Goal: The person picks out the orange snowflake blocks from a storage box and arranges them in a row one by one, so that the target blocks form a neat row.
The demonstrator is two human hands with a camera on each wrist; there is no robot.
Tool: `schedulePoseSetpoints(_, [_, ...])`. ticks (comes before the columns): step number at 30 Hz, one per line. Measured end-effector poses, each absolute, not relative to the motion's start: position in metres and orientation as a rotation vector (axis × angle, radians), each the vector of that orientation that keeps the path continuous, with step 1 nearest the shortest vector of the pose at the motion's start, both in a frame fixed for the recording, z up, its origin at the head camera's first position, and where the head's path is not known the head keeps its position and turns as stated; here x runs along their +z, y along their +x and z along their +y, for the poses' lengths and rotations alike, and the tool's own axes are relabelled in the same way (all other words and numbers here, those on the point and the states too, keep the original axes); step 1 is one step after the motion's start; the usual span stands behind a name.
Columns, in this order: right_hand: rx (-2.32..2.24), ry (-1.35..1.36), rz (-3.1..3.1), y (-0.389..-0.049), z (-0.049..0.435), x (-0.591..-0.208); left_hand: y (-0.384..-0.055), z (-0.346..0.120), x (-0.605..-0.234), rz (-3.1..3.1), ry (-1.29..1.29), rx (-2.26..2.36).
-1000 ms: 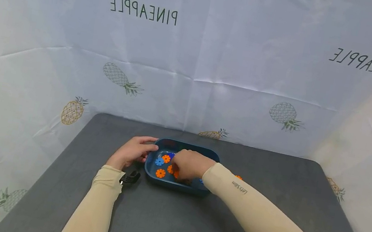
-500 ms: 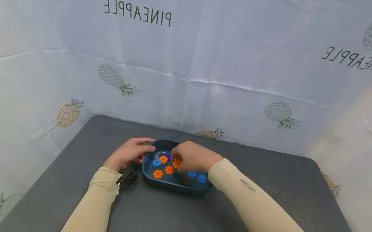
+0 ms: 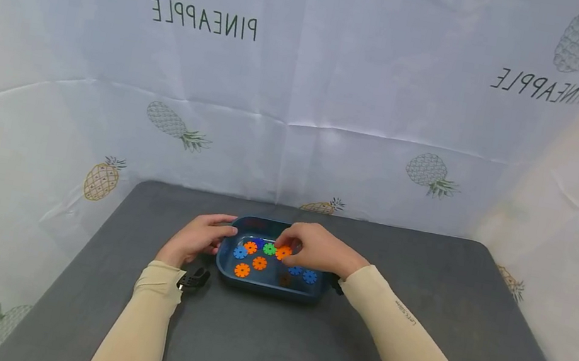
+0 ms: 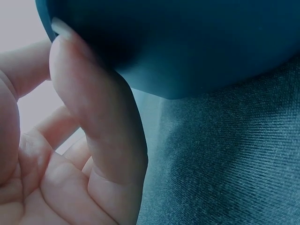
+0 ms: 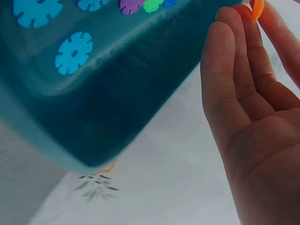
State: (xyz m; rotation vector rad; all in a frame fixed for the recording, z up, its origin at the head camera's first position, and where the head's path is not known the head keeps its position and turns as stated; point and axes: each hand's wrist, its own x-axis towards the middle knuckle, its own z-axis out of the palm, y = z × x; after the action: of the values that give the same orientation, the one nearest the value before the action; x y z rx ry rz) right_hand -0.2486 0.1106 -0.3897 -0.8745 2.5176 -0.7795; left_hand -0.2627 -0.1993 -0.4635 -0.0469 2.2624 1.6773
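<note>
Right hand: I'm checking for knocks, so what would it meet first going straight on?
Probably the green piece, beyond the orange piece the right hand pinches; the hand's height is unclear, so it might pass over.

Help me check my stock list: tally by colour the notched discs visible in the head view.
Orange discs: 4, one of them pinched by the right hand
Blue discs, light and dark: 4
Green disc: 1
Brown disc: 1
Total visible: 10; the right hand may hide others.
</note>
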Motion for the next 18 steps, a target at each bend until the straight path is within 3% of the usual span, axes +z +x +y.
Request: schedulePoseSetpoints(18, [-1.124, -0.486, 2.698, -0.229, 0.205, -0.414, -0.263, -0.199, -0.463, 2.259, -0.083, 1.649])
